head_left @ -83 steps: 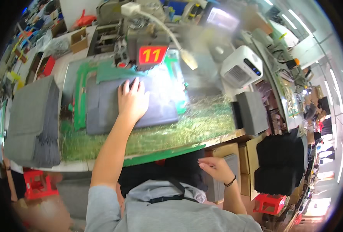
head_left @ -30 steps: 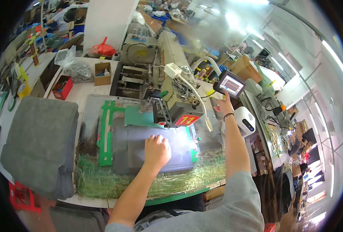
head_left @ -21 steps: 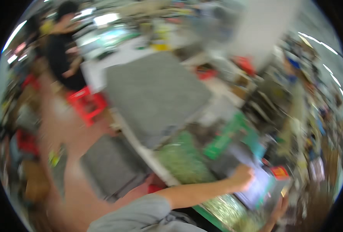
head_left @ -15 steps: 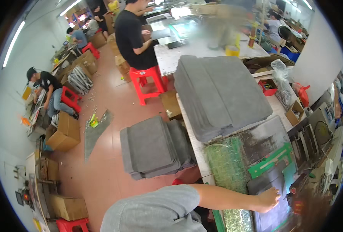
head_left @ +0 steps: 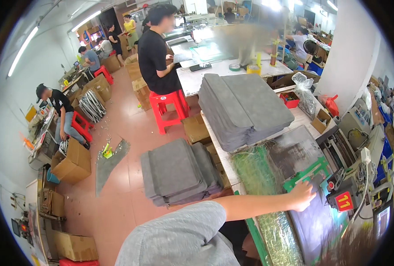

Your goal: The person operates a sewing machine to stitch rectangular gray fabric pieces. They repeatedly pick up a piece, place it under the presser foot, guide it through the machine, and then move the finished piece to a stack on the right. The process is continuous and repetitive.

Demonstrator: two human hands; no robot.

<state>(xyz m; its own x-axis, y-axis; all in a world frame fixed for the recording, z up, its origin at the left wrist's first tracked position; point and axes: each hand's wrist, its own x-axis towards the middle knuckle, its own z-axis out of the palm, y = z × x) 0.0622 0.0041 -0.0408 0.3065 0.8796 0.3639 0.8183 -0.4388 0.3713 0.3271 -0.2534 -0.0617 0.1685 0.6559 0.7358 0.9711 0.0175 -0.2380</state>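
Observation:
My left arm, in a grey sleeve, reaches right across the bench. At its end my left hand [head_left: 302, 196] is closed, fingers curled, over the machine bed. Beside the fingertips a small dark grey piece [head_left: 317, 181] shows; whether they grip it I cannot tell. Below the hand lies a smooth purplish-grey plate [head_left: 310, 226], partly shiny. Just beyond the hand is a green frame strip [head_left: 305, 174]. A clear, crinkled film over green [head_left: 254, 170] runs along the near side. My right hand is not in view.
A tall stack of grey sheets [head_left: 246, 106] stands on the white table; a lower stack [head_left: 172, 170] sits by the floor. A black machine head with a red label [head_left: 343, 201] is right of my hand. A person in black [head_left: 155, 57] sits on a red stool [head_left: 170, 111].
The view has shifted, bringing more of the machine head into sight. My left hand has moved up toward the green strip. The dark grey sheet formerly under it no longer shows there.

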